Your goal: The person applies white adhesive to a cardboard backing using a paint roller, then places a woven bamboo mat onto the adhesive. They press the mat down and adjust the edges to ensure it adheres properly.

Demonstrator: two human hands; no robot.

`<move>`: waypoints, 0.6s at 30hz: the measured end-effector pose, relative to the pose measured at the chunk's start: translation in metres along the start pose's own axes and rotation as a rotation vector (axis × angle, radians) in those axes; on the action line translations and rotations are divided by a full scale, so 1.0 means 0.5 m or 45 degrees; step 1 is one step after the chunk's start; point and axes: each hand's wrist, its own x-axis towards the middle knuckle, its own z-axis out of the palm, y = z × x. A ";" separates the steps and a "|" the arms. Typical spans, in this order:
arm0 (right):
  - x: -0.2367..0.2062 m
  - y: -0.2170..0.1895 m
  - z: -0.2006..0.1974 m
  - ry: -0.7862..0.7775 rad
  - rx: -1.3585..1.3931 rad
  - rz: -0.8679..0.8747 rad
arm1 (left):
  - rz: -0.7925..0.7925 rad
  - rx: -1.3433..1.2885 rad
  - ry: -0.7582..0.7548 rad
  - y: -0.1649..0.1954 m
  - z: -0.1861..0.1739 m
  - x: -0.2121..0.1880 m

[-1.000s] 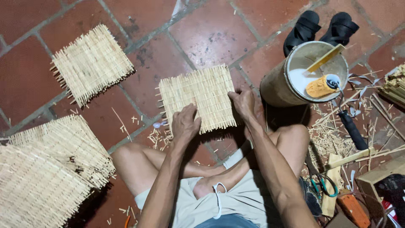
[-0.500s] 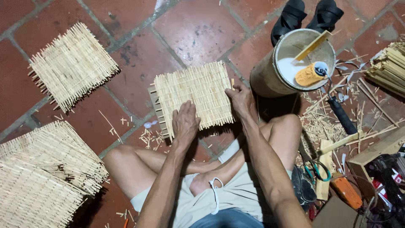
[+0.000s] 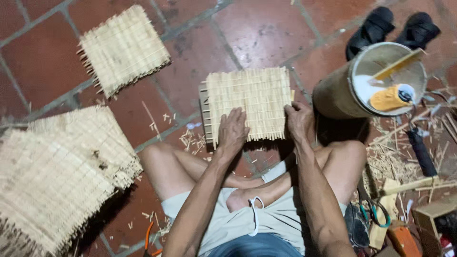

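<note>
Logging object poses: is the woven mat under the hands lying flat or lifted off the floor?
Flat. The woven mat lies spread on the tiled floor, left hand pressing its near edge, right hand at its corner.
</note>
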 end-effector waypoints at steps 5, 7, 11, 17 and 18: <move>-0.002 -0.003 0.009 -0.003 -0.041 -0.141 | -0.022 -0.031 -0.003 -0.011 -0.002 0.003; -0.001 0.002 0.012 0.015 -0.121 -0.206 | -0.002 -0.035 0.016 -0.013 0.000 0.003; 0.003 0.015 0.014 0.050 -0.186 -0.310 | 0.060 -0.035 0.152 -0.018 0.001 0.003; 0.003 0.016 0.016 0.052 -0.242 -0.265 | -0.567 0.066 0.405 -0.101 -0.053 -0.006; 0.003 0.015 0.016 0.052 -0.232 -0.254 | -0.581 -0.015 0.412 -0.117 -0.066 -0.009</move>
